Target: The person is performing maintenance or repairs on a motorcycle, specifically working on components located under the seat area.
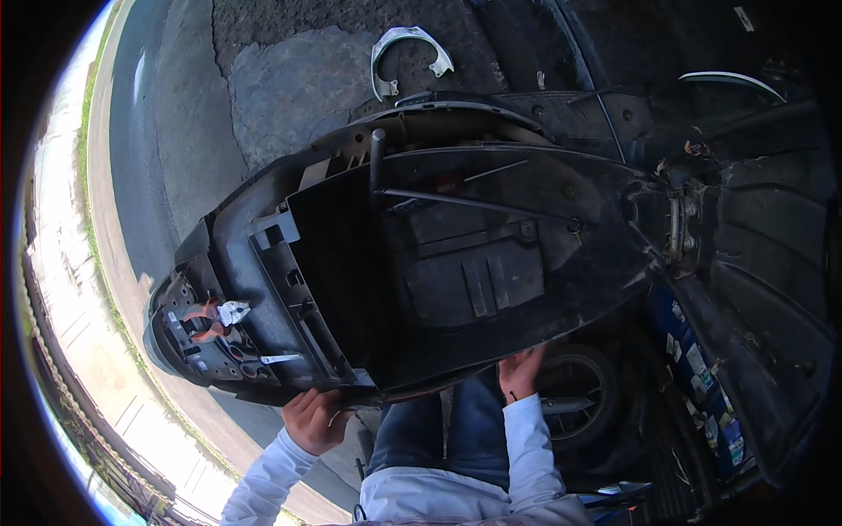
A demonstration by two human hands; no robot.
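Note:
My left hand [316,419] grips the near lower edge of a scooter's black plastic underseat body [474,280], its fingers curled at the rim. Farther right along that edge, my right hand [519,373] has its fingers bent against the rim, partly hidden. Inside the open storage well lie a long T-handle wrench [465,203] and other thin metal pieces. On the left end of the body rest pliers with orange handles [210,320], their jaws toward a pale metal piece, and a small silver spanner [279,359].
A silver curved bracket [408,39] lies on the dark pavement [289,79] beyond the body. An opened black seat or panel [763,280] is at the right, above a sticker-covered blue surface [702,394]. A wheel [583,394] shows beneath. A sunlit road edge curves along the left.

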